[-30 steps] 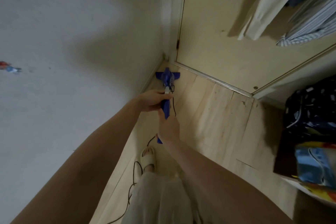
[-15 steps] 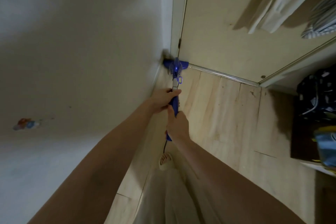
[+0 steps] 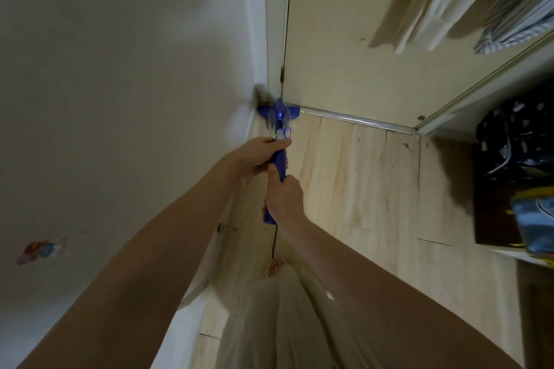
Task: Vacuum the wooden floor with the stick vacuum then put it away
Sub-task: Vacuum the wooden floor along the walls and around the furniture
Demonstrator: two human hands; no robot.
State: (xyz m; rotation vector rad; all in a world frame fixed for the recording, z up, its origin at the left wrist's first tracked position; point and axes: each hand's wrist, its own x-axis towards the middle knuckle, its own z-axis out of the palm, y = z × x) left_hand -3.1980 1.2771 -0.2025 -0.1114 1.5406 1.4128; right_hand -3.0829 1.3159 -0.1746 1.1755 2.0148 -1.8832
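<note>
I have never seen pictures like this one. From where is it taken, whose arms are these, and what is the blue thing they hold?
There is no machine here. A person wears a wide-angle camera on the head, and it looks forward and down, so the two arms that come in from the bottom are that person's own.

Both hands grip a blue stick vacuum. The left hand holds the stick higher up, and the right hand holds the handle nearer the body. A thin black cord hangs from the handle.

The vacuum head sits on the wooden floor, right in the corner where the white wall meets the closed door. Clothes hang at the upper right, and dark bags stand at the right edge. The pale cloth at the bottom is the person's clothing.
</note>
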